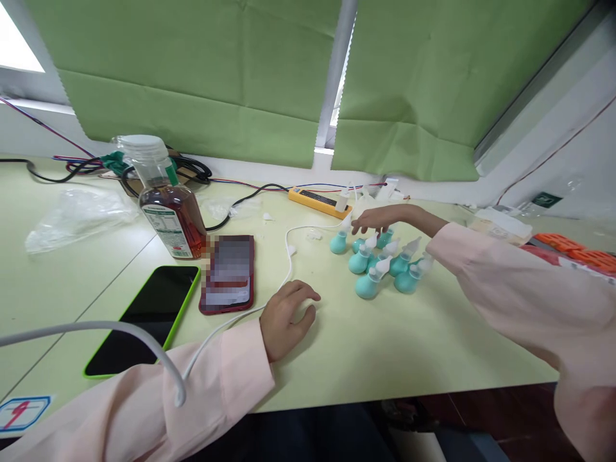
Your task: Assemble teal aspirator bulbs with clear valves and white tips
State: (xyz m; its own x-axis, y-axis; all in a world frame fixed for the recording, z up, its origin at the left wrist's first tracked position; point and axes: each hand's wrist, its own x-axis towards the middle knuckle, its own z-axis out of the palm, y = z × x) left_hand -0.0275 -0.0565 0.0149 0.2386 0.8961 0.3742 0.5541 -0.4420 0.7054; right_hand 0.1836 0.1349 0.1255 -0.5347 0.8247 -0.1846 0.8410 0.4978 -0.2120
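Several teal squeeze bulbs with pale pointed nozzles, which look like nasal aspirators (367, 286), stand in a cluster right of the middle of the table. My right hand (378, 218) reaches over the back of this cluster, palm down, fingers apart. Its fingertips are close beside the leftmost bulb (338, 242); whether they touch its nozzle is unclear. Part of the bulbs under the hand is hidden. My left hand (289, 319) rests on the table with loosely bent fingers and thumb apart, holding nothing. A thin white cable (289, 247) runs past it.
A green-edged phone (144, 317) and a red-cased phone (228, 273) lie at left, before a bottle of amber liquid (173, 215). At the back are a yellow power strip (317, 202), black cables and a plastic bag (81, 218). Orange pieces (577, 250) lie at far right.
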